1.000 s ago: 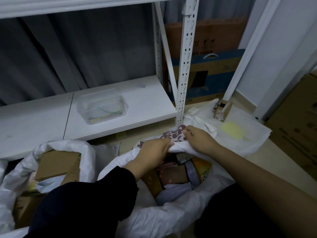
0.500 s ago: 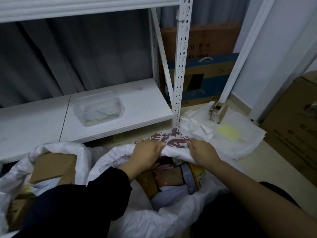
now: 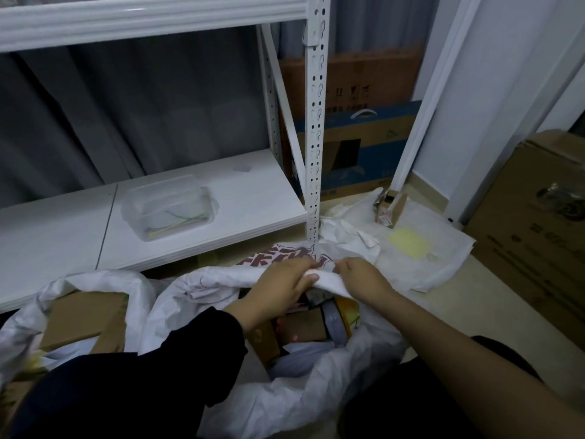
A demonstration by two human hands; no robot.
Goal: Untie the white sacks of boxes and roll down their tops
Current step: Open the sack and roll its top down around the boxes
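An open white sack sits on the floor in front of me with cardboard boxes showing inside. Its far rim is folded outward, showing red print. My left hand and my right hand both grip that far rim side by side, fingers curled over the fabric. A second white sack at the left stands open with its top rolled down around brown boxes.
A white metal shelf rack stands just beyond the sack, with a clear plastic tub on its low shelf. An empty white sack and a small box lie on the floor at right. Large cartons stand at far right.
Both hands have pushed the sack's far rim farther outward and down, so more of the red print shows. The hands have come closer together.
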